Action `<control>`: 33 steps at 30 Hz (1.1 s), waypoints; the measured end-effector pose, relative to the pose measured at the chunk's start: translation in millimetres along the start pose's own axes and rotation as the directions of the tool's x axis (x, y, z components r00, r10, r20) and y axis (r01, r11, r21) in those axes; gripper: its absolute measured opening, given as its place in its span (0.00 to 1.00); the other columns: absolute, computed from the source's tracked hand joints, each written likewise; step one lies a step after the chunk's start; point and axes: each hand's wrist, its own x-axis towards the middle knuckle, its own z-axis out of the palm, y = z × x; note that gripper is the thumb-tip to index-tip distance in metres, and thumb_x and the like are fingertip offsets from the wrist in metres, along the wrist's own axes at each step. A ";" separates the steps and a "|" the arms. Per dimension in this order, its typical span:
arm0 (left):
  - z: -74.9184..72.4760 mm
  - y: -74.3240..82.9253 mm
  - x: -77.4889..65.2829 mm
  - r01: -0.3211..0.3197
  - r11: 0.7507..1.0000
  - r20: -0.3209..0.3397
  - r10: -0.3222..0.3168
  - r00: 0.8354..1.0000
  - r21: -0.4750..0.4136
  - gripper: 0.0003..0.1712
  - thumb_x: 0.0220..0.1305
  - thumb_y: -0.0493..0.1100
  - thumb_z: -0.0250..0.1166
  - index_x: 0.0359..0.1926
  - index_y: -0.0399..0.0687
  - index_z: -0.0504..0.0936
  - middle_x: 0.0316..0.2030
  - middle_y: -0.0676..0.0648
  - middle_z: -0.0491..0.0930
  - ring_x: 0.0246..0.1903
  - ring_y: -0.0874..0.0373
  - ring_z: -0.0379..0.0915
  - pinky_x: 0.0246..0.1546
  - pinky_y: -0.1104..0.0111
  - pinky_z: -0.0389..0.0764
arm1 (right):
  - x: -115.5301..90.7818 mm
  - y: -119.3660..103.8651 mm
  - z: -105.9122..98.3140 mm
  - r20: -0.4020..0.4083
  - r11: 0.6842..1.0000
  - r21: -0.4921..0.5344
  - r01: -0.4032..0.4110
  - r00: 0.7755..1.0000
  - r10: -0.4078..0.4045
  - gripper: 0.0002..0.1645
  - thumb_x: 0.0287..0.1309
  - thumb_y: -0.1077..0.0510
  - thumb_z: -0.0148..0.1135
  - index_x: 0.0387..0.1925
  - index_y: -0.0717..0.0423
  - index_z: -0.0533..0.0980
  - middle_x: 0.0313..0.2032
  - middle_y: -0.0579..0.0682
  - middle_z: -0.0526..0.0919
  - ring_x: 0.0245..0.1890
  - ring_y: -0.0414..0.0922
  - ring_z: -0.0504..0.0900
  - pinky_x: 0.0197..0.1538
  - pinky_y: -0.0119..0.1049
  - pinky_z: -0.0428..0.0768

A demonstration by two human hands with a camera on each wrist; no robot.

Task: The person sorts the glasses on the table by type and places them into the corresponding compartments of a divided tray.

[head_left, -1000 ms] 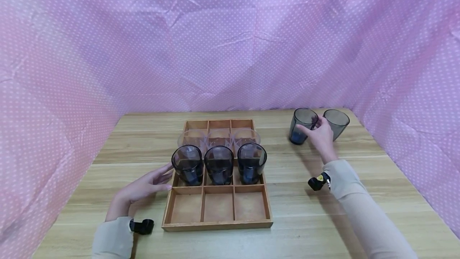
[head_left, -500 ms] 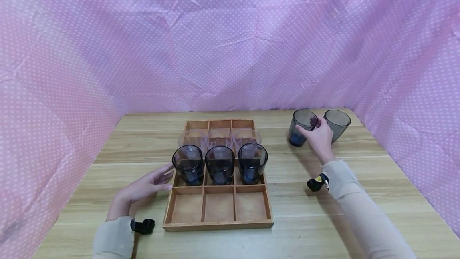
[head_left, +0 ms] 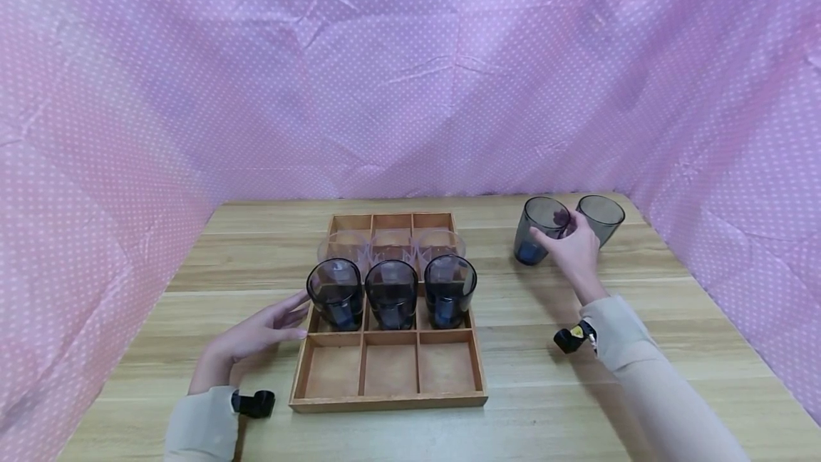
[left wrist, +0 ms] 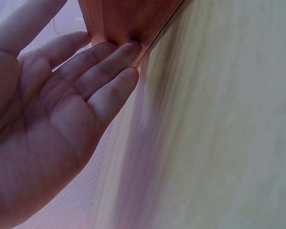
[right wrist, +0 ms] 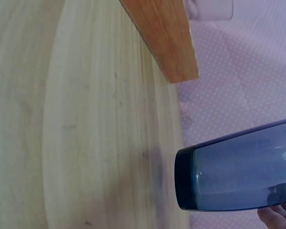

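In the head view, my right hand point(head_left: 575, 252) grips a smoky dark drinking glass point(head_left: 529, 242) from its right side, thumb in front and fingers behind. The right wrist view shows this glass point(right wrist: 238, 167) leaning, its thick base close over the tabletop. A second dark glass point(head_left: 608, 218) stands just behind that hand. My left hand point(head_left: 259, 330) rests its fingertips against the left side of a wooden compartment tray point(head_left: 388, 402). Those fingers are nearly straight along the tray wall point(left wrist: 133, 16) in the left wrist view. Three dark glasses point(head_left: 393, 298) stand side by side in the tray.
Behind the dark glasses, a row of three clear glasses point(head_left: 393, 239) sits in the tray, partly hidden. The wooden table point(head_left: 513, 376) reaches back to a pink dotted cloth point(head_left: 410, 91) hanging around its back and sides. Cameras point(head_left: 255, 403) are strapped to both wrists.
My right hand has drawn the held glass slightly toward me, away from the table's back edge. The left hand and tray stay where they were.
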 end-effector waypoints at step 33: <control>-0.5 0.0 0.8 0.003 1.000 0.001 -0.003 1.000 -0.005 0.47 0.69 0.44 0.58 0.75 0.33 0.38 0.74 0.29 0.35 0.71 0.28 0.41 0.67 0.50 0.57 | -84.2 -33.2 -36.8 0.171 0.967 0.177 0.183 0.962 -0.213 0.39 0.46 0.62 0.75 0.60 0.65 0.69 0.55 0.62 0.80 0.48 0.17 0.68 0.45 0.08 0.70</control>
